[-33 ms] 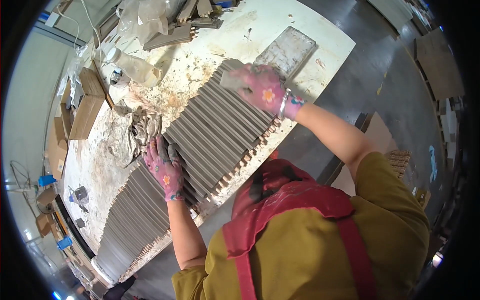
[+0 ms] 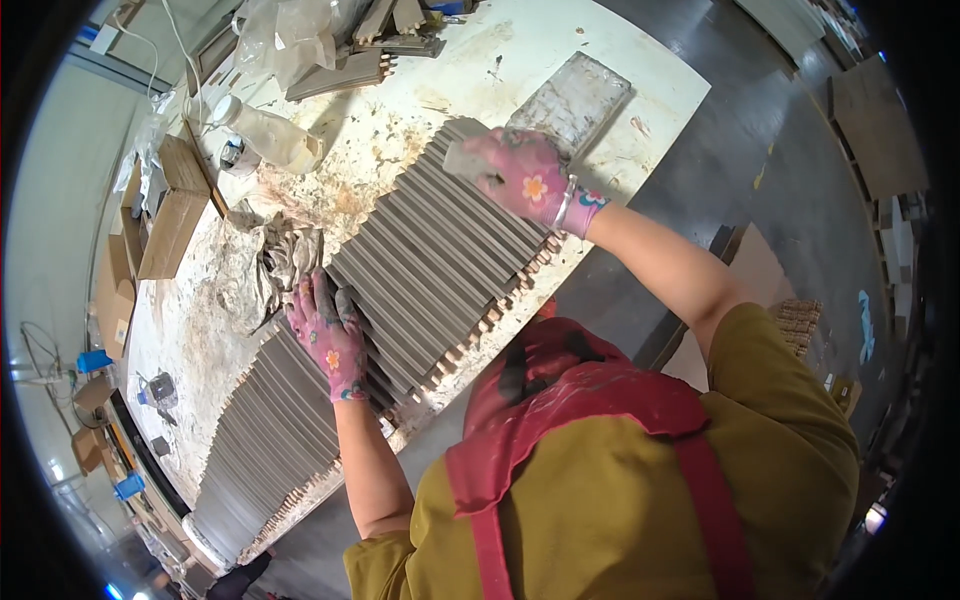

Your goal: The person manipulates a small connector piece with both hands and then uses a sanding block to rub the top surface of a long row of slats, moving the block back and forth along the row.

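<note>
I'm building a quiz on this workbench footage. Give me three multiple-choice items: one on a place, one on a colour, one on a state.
1. Where does the right hand rest?
A. far end of the grey slat row
B. on the cardboard boxes
C. off the table

2. What colour are the gloves?
A. plain blue
B. pink with a flower print
C. black

3. How is the left hand placed?
A. lifted in the air
B. closed round a bottle
C. pressed flat on the slats

Answers: 1 A, its palm lies on the row's far end. 2 B, pink floral fabric shows on both. 3 C, its fingers are spread on the slats.
</note>
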The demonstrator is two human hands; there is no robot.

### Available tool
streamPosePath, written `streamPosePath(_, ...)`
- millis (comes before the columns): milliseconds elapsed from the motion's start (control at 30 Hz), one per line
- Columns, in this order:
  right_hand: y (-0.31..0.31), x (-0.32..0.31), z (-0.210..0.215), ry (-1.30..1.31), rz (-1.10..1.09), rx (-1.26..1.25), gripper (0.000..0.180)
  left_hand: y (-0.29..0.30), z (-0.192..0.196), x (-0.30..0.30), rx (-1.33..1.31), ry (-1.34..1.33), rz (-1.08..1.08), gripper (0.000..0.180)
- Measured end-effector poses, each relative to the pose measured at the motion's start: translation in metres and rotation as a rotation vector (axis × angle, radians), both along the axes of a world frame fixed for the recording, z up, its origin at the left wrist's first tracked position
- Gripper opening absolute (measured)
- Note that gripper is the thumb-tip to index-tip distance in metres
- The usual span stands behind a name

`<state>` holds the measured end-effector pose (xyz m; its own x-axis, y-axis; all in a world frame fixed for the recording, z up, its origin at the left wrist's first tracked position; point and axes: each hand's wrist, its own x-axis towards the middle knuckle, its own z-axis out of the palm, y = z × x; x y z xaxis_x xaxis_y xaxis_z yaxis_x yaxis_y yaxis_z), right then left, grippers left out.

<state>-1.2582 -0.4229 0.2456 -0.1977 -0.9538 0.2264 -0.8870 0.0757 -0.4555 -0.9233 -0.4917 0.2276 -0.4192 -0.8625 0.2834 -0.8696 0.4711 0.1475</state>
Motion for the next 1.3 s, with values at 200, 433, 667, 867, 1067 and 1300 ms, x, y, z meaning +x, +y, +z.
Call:
streamPosePath(200, 0.076, 0.062, 0.011, 0.1, 0.492, 0.258, 0.046, 0.003, -0.001, 0.006, 0.012, 0.007, 0.035, 0.051)
streamPosePath(433, 0.035, 0.008, 0.006, 0.136, 0.074, 0.03, 0.049, 0.004, 0.005, -0.001, 0.046, 0.036, 0.005, 0.068)
streamPosePath(667, 0.071, 0.033, 0.027, 0.017, 0.085, 0.165, 0.042, 0.006, 0.004, 0.004, 0.016, 0.057, -0.001, 0.055)
streamPosePath(867, 0.089, 0.029, 0.016, 0.144, 0.158, 0.251, 0.054, 0.004, 0.004, 0.003, 0.03, 0.053, -0.005, 0.051)
streamPosePath(1067, 0.086, 0.002, 0.013, 0.018, -0.11, -0.056, 0.046, 0.005, 0.004, 0.004, 0.038, 0.042, 0.009, 0.048)
streamPosePath(1300, 0.13, 0.055, 0.012, -0.001, 0.103, 0.133, 0.049, 0.001, -0.005, 0.007, 0.011, 0.033, 0.005, 0.044)
